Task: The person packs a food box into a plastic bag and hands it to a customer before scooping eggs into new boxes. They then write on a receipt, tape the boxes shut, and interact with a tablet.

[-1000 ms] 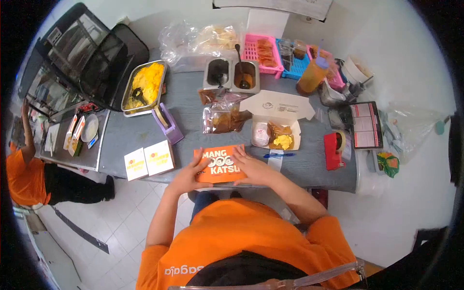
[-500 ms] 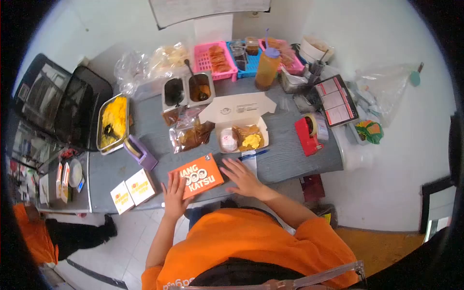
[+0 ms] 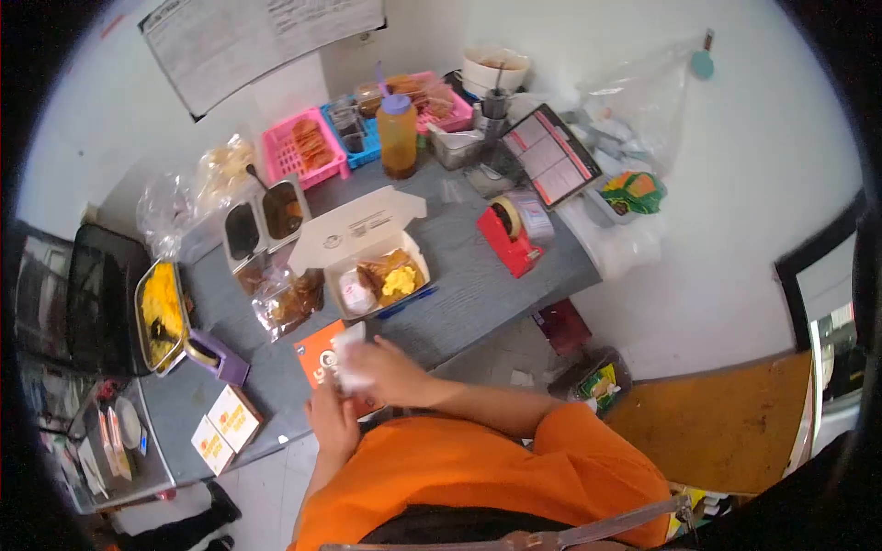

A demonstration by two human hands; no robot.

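An orange cardboard box [image 3: 320, 347] with white lettering lies near the table's front edge, partly covered by my hands. My right hand [image 3: 390, 375] is closed on a blurred white piece of paper [image 3: 350, 356], held over the box. On the near side of the box, my left hand [image 3: 333, 421] grips its edge. Just beyond stands an open white meal box [image 3: 363, 310] containing a round wrapped item [image 3: 356, 290], scrambled egg [image 3: 401, 280] and brown fried food. A blue pen [image 3: 409, 301] lies against that box's near side.
Two small white boxes [image 3: 225, 427] and a purple tape dispenser [image 3: 219, 358] stand left, beside a tray of yellow food [image 3: 158, 321]. A red tape dispenser [image 3: 508, 241] sits right. Metal containers [image 3: 264, 220], a squeeze bottle [image 3: 397, 138] and a pink basket [image 3: 308, 151] line the back.
My right hand has lifted from beside the orange box, taken the white paper and brought it over the box. The camera view has turned, so the table appears rotated and shifted left.
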